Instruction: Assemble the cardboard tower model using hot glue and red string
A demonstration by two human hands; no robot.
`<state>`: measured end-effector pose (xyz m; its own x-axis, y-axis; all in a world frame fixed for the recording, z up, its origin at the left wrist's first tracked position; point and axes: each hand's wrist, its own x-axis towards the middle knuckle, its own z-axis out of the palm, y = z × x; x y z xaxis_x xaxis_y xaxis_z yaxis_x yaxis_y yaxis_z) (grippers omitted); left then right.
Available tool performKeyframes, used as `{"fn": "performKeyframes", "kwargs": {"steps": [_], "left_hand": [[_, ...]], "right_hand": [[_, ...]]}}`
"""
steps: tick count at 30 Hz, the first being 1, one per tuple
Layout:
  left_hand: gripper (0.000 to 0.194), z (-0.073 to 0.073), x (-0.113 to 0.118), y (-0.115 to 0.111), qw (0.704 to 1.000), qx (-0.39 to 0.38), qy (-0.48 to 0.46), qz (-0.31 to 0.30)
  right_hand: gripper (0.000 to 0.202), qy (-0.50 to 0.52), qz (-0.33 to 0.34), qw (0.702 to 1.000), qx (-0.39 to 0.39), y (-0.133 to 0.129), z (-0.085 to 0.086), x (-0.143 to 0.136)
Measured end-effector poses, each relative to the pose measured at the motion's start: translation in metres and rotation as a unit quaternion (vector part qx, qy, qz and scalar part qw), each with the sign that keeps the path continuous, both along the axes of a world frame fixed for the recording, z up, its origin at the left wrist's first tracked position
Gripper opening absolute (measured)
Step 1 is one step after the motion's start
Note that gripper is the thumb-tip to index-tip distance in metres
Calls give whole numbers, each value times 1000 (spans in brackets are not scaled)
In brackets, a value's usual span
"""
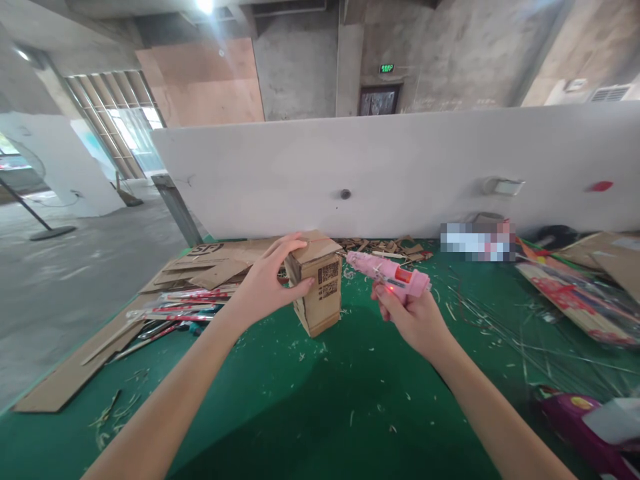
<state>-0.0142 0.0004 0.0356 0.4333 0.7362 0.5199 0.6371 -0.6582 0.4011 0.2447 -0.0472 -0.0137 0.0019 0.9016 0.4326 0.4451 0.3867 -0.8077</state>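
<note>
A small cardboard box (327, 310) stands upright on the green table, with printed square codes on the side facing me. My left hand (275, 277) grips it from the left, thumb on the printed side and fingers over the top edge. My right hand (407, 317) is wrapped round the handle of a pink hot glue gun (380, 269), whose small red light glows. The gun's nozzle points left and is at the box's upper right edge; whether it touches the cardboard I cannot tell.
Flat cardboard pieces (220, 272) and plastic-wrapped tools (175, 310) lie on the left. Cardboard scraps (390, 247) are strewn behind the box. Thin clear sticks (530, 347) and a purple object (575, 420) are on the right. A white panel (400, 173) stands along the table's back.
</note>
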Motion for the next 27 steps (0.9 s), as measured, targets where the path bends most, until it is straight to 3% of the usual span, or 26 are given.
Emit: {"fn": "performKeyframes", "kwargs": {"steps": [13, 22, 27], "left_hand": [[52, 1, -1, -1, 1000, -2, 5, 6], [51, 2, 0, 0, 1000, 5, 1, -2], [51, 2, 0, 0, 1000, 5, 1, -4]], "right_hand": [[37, -51, -41, 998, 15, 0, -1, 6], [32, -61, -20, 997, 44, -3, 0, 1], [36, -61, -43, 997, 23, -1, -1, 5]]}}
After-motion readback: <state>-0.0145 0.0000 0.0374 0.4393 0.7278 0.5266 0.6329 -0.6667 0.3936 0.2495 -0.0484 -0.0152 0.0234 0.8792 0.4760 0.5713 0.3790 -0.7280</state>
